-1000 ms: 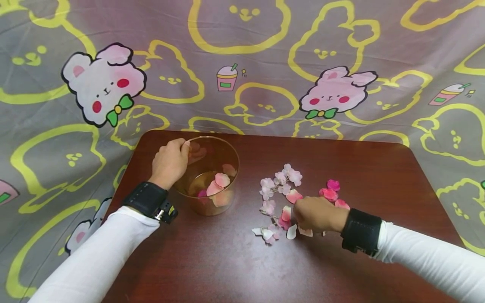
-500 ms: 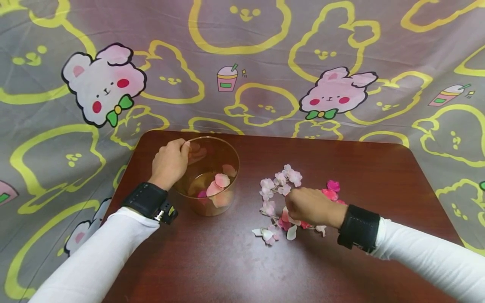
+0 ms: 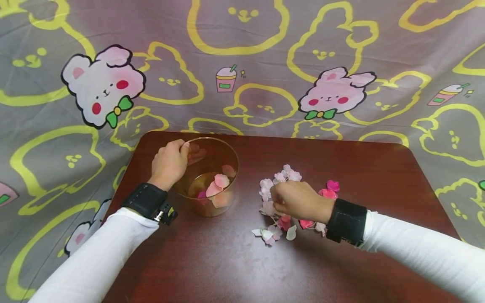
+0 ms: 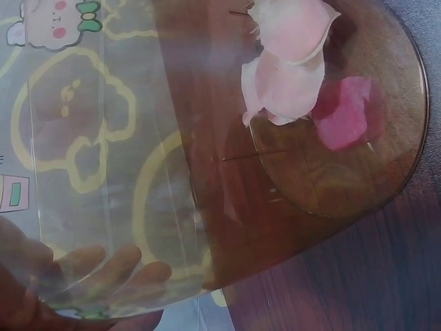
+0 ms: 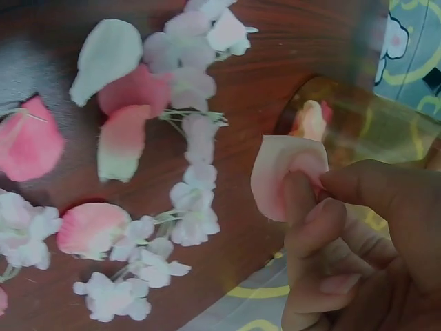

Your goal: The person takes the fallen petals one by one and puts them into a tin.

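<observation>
A dark red-brown wooden worktop (image 3: 379, 176) with round corners shines softly in the light. A big grey cloth (image 3: 265, 46) hangs behind it at 12 o'clock, with yellow bear shapes, pink bunnies (image 3: 333, 94) and little drink cups (image 3: 226, 78).

Head looks down; wrists close in

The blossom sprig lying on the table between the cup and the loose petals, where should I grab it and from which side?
Take the blossom sprig by its thin green stem between flower clusters, pinching from above. It lies flat on the table, so only a top-down pinch gets under it, and the soft blossoms would likely crush. The right hand, already pinching a petal, is nearest; the left hand holds the cup.
</observation>
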`<action>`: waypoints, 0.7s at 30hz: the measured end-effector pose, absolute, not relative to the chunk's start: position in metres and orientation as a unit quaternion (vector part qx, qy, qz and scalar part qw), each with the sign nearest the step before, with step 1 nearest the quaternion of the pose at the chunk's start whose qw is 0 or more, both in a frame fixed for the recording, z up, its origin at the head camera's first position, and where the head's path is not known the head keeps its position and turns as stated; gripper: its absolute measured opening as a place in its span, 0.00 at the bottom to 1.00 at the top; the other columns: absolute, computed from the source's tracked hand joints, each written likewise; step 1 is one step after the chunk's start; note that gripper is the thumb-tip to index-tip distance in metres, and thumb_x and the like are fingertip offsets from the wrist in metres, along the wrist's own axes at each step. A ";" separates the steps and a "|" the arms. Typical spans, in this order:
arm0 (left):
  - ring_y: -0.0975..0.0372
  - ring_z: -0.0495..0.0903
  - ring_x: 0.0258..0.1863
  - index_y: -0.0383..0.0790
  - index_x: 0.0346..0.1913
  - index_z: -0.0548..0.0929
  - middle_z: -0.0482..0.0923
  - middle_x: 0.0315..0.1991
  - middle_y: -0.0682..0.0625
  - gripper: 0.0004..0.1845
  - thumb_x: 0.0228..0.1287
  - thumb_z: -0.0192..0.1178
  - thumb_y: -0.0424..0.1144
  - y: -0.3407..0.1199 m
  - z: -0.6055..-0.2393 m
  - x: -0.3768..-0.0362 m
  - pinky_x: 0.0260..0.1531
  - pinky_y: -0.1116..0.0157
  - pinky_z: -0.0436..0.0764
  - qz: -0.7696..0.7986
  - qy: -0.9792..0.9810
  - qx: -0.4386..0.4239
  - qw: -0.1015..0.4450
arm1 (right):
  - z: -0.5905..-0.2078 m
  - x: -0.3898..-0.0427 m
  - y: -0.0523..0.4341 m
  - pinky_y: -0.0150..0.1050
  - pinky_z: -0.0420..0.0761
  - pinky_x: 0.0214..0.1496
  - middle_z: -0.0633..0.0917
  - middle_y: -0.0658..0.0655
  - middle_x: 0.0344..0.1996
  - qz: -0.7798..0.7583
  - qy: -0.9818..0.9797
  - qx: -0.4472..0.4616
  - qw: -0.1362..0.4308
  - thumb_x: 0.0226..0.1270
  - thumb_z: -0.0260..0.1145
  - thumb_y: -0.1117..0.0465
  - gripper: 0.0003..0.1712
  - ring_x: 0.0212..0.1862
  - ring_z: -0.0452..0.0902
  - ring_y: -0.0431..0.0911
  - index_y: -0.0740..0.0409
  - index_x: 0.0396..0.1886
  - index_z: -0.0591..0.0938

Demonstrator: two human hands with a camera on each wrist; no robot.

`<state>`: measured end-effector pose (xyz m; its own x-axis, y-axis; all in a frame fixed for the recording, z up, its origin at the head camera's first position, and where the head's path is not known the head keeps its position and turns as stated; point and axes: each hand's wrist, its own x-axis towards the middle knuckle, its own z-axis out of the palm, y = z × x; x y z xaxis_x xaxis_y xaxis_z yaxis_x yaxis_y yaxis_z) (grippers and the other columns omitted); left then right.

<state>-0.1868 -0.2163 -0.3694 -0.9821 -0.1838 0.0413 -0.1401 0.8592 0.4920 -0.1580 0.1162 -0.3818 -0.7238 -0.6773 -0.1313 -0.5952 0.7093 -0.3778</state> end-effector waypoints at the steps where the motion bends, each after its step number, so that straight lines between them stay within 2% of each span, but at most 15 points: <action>1: 0.40 0.82 0.39 0.38 0.39 0.78 0.79 0.34 0.38 0.19 0.82 0.43 0.47 -0.216 -0.370 -0.187 0.35 0.45 0.74 -0.252 -0.963 0.084 0.044 | -0.380 -0.158 0.114 0.31 0.68 0.23 0.81 0.44 0.21 -0.158 0.914 -0.351 0.127 0.62 0.72 0.62 0.03 0.23 0.69 0.37 0.51 0.31 0.84; 11: 0.36 0.83 0.44 0.39 0.37 0.77 0.82 0.37 0.36 0.19 0.82 0.42 0.47 -0.215 -0.370 -0.189 0.38 0.41 0.75 -0.252 -0.963 0.082 0.049 | -0.366 -0.165 0.100 0.30 0.73 0.28 0.87 0.47 0.27 -0.200 0.905 -0.364 0.087 0.63 0.73 0.61 0.02 0.26 0.74 0.36 0.53 0.33 0.86; 15: 0.34 0.82 0.48 0.39 0.39 0.78 0.83 0.43 0.34 0.19 0.82 0.42 0.47 -0.216 -0.369 -0.189 0.41 0.38 0.75 -0.253 -0.963 0.081 0.046 | -0.360 -0.167 0.094 0.31 0.71 0.25 0.87 0.46 0.30 -0.206 0.908 -0.357 0.072 0.64 0.72 0.58 0.03 0.26 0.74 0.36 0.49 0.31 0.85; 21: 0.34 0.82 0.49 0.38 0.40 0.78 0.83 0.43 0.34 0.19 0.82 0.41 0.47 -0.217 -0.370 -0.188 0.41 0.38 0.75 -0.250 -0.964 0.084 0.041 | -0.355 -0.167 0.082 0.31 0.63 0.20 0.86 0.45 0.28 -0.235 0.901 -0.361 0.060 0.65 0.71 0.58 0.05 0.22 0.69 0.37 0.48 0.30 0.82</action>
